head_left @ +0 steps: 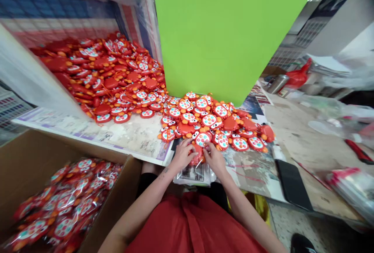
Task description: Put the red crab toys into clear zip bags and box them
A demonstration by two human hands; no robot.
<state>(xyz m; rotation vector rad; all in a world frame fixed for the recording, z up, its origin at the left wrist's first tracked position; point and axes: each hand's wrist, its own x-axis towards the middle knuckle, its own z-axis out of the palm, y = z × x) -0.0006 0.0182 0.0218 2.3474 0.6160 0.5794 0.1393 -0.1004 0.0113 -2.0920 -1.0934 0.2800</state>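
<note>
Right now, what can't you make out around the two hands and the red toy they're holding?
Head view only:
- Red crab-shaped toy: mostly covered by the left hand and right hand.
- Clear plastic bags: count unreadable, glare.
- Green rectangle: hides everything behind it.
- Cardboard box: cut off by the left edge.

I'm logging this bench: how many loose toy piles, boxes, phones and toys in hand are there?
Loose toy piles: 2, far pile, near pile
Cardboard box of bagged toys: 1
Black phone: 1
Toy held by left hand and right hand: 1
Total: 5
</note>
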